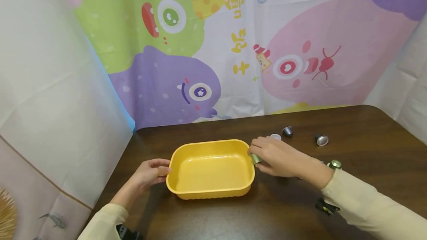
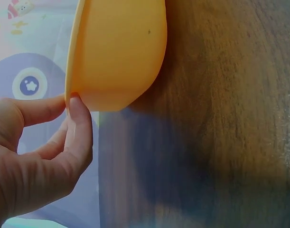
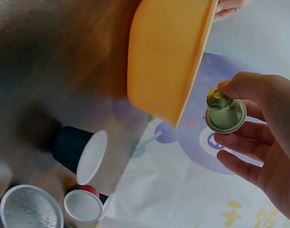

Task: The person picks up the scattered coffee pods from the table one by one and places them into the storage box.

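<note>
Capsule (image 1: pixel 255 158) pinched in right hand (image 1: pixel 276 156) just right of yellow tray (image 1: pixel 213 173), left hand (image 1: pixel 151 173) gripping its left side; placing step, I judge, wanting a leftward carry, then release.

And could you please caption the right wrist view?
Right fingers hold a green capsule beside a yellow tub, other capsules nearby.

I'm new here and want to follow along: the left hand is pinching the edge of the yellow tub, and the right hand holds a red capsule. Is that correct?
Not quite: the capsule in the right hand is green, as the right wrist view shows. The left hand does pinch the yellow tub.
</note>
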`<state>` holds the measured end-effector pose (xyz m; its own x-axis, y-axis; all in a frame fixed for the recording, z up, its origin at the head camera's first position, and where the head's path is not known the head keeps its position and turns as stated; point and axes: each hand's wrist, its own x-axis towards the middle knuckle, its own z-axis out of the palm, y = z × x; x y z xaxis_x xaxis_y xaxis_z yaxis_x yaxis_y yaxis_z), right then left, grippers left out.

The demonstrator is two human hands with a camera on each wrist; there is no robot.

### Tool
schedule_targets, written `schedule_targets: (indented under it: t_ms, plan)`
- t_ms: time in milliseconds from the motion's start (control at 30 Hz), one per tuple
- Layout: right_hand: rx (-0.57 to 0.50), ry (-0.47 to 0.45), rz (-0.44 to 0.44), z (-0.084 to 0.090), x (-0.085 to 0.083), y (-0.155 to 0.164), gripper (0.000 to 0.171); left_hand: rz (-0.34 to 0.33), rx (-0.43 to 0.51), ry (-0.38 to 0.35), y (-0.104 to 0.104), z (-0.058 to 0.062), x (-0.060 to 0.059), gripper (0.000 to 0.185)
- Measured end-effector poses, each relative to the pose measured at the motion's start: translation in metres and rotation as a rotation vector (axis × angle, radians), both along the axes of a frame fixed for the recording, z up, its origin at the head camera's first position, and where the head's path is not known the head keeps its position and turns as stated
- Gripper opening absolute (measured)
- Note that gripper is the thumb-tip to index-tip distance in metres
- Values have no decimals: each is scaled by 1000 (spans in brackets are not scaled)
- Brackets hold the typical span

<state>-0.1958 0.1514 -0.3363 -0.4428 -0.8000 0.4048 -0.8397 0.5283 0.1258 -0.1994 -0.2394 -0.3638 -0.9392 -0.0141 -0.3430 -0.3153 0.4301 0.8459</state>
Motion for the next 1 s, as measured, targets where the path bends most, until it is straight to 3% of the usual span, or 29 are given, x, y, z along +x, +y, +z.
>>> schedule_targets:
  t_ms: [567,1000]
  plan:
    - [26,-9,44,14,-14,-18,26,-68,161,-128,-7,1,-8,35]
    - [77,-108,6,20,-23,-36,28,-65,181,-129,-7,2,-9,34]
